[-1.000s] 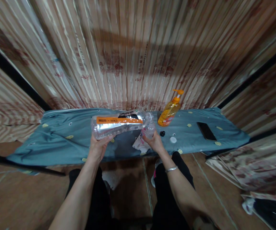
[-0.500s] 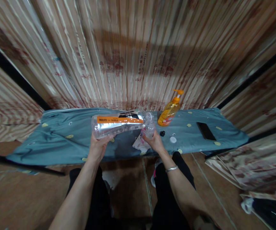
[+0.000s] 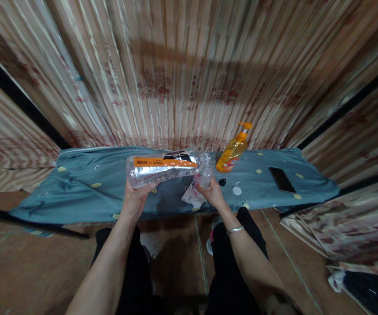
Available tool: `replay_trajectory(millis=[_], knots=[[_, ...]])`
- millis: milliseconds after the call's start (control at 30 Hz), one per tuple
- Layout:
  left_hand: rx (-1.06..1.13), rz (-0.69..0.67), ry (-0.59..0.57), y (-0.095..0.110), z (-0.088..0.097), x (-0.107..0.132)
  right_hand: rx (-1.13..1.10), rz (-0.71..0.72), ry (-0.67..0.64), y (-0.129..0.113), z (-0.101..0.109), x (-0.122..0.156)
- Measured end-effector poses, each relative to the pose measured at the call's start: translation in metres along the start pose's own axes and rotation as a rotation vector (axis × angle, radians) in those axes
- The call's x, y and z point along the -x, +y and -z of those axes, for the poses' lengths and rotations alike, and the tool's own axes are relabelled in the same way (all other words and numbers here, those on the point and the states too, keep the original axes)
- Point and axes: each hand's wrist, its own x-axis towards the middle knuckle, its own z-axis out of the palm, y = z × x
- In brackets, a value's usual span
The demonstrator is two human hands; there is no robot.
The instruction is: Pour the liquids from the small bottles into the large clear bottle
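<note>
While the large clear bottle (image 3: 165, 168) lies tipped sideways above the surface (image 3: 77, 192), gripped at its base by the left hand (image 3: 136, 199), pouring appears underway; the right hand (image 3: 212, 192) steadies the small bottle (image 3: 205, 177) at its mouth, so alignment must hold.

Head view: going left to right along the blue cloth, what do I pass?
Left hand → large clear bottle → small bottle → black cap → white cap → black phone.
</note>
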Motion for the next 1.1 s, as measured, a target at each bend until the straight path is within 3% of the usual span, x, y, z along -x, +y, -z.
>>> replay_trajectory(millis=[1100], knots=[[-0.007,0.012,-0.018,0.0004,0.0008,0.0000,0.016,0.017,0.024,0.0016,-0.0003,0.0002]])
